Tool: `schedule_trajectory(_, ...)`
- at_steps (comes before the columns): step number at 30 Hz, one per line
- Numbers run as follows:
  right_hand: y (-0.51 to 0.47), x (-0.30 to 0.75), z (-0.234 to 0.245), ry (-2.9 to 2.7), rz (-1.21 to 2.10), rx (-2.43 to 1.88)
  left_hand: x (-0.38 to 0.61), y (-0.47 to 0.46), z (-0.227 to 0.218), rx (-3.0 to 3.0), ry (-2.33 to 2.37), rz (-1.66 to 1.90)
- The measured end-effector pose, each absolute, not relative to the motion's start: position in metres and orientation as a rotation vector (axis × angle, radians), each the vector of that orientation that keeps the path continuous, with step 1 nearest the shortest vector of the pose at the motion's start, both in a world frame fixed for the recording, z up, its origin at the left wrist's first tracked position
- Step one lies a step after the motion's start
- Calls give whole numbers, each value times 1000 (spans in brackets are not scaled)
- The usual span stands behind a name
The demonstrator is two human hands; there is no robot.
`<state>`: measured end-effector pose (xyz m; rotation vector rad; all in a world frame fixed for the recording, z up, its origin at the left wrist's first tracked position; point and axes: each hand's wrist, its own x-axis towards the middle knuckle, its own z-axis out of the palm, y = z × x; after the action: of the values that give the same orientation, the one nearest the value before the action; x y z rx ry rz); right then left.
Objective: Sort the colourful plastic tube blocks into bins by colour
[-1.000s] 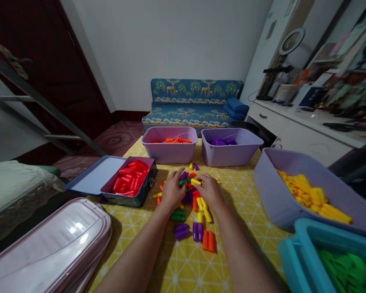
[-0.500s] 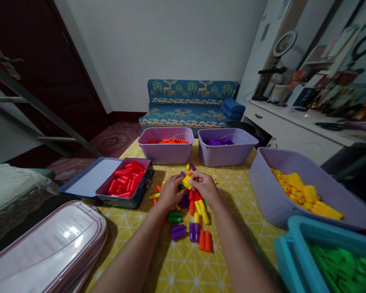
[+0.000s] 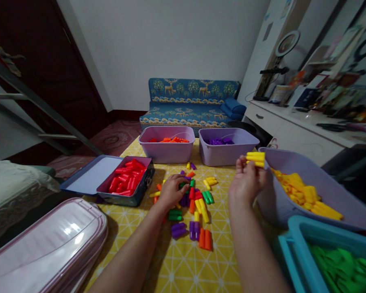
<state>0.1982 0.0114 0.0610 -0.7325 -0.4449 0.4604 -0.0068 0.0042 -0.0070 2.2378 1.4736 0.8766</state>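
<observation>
My right hand (image 3: pixel 247 181) is raised at the near left corner of the lilac bin (image 3: pixel 270 203) of yellow pieces, its fingers closed on a yellow plastic building block (image 3: pixel 258 156) made of joined tubes. Over the mixed pile, my left hand (image 3: pixel 171 190) has its thumb and fingers curled around a green block (image 3: pixel 183 185), partly hidden by them. About it lie purple blocks (image 3: pixel 178 230), orange blocks (image 3: pixel 205 239), yellow blocks (image 3: pixel 203 210), red blocks (image 3: pixel 198 195) and green blocks (image 3: pixel 208 197).
At the back stand a pink bin (image 3: pixel 166 152) of orange pieces and a purple bin (image 3: pixel 227 155) of purple ones. Red pieces fill an open tin case (image 3: pixel 122 200) at left. A blue bin (image 3: pixel 305 228) holds green pieces. Stacked lids (image 3: pixel 49 244) lie front left.
My right hand has moved right and up, away from the left hand, carrying the yellow block toward the lilac bin. My left hand stays over the pile.
</observation>
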Motion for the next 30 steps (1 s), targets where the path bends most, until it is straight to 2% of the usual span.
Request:
schedule_trajectory(6,1,219,71,-483,303,-813,-6,5,-7,2249,1484,856)
schedule_trajectory(16,12,213,51,-521,508,-991,-5,3,-9,2228,1460,891)
schedule_trajectory(20,23,201,23,-921,664,-1238,-8,5,8,2149,1365,1005)
schedule_trajectory(24,25,198,0,-1509,488,-1534,-33,2,51,2148,1465,1096)
schedule_trajectory(26,22,201,-4,-1659,374,-1635,-50,-3,67,2232,1591,885)
schedule_trajectory(30,14,208,-3,-1800,247,-1869,-71,-11,72,2260,1712,192)
